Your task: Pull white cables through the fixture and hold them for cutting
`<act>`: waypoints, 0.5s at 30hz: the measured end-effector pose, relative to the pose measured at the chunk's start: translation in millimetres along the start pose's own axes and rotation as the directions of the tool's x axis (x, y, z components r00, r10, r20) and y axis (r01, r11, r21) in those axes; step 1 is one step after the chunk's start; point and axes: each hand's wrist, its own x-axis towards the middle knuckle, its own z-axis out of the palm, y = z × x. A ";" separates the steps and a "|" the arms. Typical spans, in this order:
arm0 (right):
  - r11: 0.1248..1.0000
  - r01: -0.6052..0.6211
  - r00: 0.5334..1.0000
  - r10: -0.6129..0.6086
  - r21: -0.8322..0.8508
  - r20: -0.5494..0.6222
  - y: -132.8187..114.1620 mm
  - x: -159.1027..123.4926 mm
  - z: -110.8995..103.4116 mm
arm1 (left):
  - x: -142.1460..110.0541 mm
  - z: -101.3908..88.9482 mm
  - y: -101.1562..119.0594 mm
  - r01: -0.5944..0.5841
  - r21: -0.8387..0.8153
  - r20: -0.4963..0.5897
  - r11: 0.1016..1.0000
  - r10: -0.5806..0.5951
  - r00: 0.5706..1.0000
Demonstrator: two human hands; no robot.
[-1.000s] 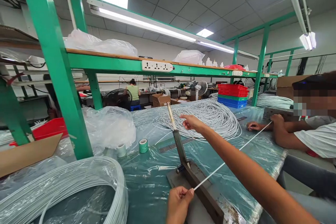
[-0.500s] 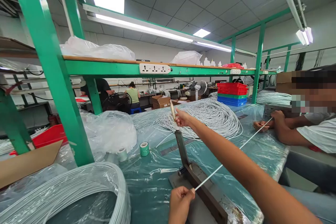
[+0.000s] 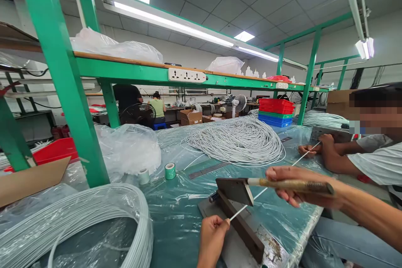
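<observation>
My left hand (image 3: 212, 234) pinches the near end of a thin white cable (image 3: 241, 210) stretched across the base of a lever cutter (image 3: 241, 228). My right hand (image 3: 293, 186) is closed round the cutter's wooden handle (image 3: 298, 184), which now lies nearly level, with the blade arm (image 3: 235, 190) down over the cable. The cable's far end runs to a co-worker's hands (image 3: 315, 149) at the right.
A big heap of white cable (image 3: 238, 140) lies mid-table. Another wrapped coil (image 3: 78, 226) sits near left. Two tape rolls (image 3: 157, 173), a metal ruler (image 3: 207, 170), a plastic bag (image 3: 128, 148) and a green frame post (image 3: 65, 79) stand nearby. People work at the back.
My right hand has gripped the upright cutter handle and swung it down toward me until it is almost level. My left hand stays pinched on the cable.
</observation>
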 end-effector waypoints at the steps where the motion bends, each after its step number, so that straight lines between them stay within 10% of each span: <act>1: 1.000 -0.025 1.000 0.025 0.019 -0.013 6.0 -5.6 2.1 | -0.5 0.0 -0.1 0.000 0.003 0.002 1.000 0.000 1.000; 15: 0.951 -0.306 0.945 0.296 -0.055 -0.139 56.1 -37.8 18.4 | -2.1 2.2 0.7 0.001 0.025 0.003 1.000 -0.001 1.000</act>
